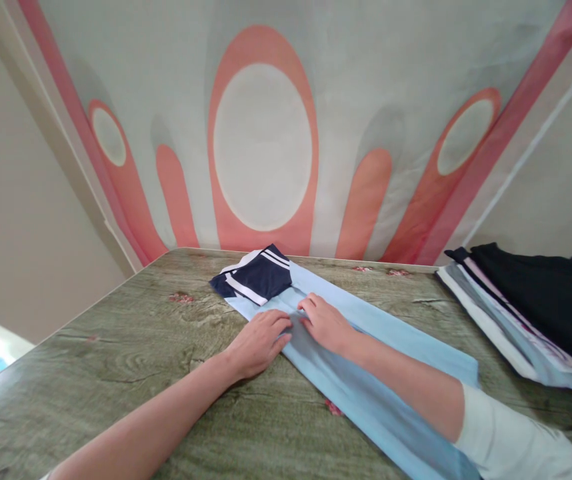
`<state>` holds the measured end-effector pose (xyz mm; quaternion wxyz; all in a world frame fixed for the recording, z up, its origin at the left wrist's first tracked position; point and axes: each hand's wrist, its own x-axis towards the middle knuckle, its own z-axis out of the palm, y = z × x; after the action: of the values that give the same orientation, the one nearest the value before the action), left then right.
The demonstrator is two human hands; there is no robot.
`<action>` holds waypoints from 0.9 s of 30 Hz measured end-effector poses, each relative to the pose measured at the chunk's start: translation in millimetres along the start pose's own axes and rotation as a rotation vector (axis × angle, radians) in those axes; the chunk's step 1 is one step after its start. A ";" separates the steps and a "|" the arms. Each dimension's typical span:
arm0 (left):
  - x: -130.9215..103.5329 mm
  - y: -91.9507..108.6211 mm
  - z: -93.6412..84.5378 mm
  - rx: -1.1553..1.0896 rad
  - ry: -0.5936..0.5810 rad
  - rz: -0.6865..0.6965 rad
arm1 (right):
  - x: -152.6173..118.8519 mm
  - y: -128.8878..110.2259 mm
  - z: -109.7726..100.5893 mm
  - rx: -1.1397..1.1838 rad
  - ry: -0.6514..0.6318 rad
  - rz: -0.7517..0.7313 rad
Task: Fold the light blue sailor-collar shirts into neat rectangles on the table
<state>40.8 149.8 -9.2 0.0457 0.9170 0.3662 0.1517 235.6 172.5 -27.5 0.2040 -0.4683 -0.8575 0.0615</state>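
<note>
A light blue garment (406,333) with a navy, white-striped sailor collar (266,275) lies in a long narrow strip across the table, running from the back middle to the front right. Just below the collar, my left hand (261,337) rests on the garment's left edge, its fingers slightly bent and the thumb apart. My right hand (329,323) lies on the cloth close by, fingertips towards the collar and thumb apart. Both sets of fingertips touch the fabric near its middle fold. The right forearm hides part of the garment.
At the right stands a stack of folded clothes (496,313), with a black garment (541,293) on top. The wood-patterned table (131,373) meets a wall with a pink-and-white printed cover (263,240) at its back edge.
</note>
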 end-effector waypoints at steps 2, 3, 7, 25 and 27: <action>0.5 -2.3 0.6 -0.011 -0.017 -0.007 | -11.2 -4.7 -4.4 -0.095 -0.020 -0.134; 0.8 -3.3 1.0 -0.013 -0.024 -0.014 | -18.1 -6.0 -6.1 -0.120 -0.043 -0.202; 0.2 -6.2 3.6 -0.005 -0.021 -0.019 | -47.1 -2.7 -9.2 -0.130 -0.110 -0.322; -4.4 7.4 1.1 -0.079 -0.128 0.135 | -108.3 -7.3 -64.1 0.244 -0.284 -0.168; -3.6 12.2 -1.2 -0.099 -0.105 0.141 | -98.7 -2.1 -59.5 0.241 -0.222 -0.107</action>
<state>45.9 138.4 -6.6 0.0991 0.9437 0.2901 0.1242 305.4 84.6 -1.7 0.1660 -0.3846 -0.8847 0.2044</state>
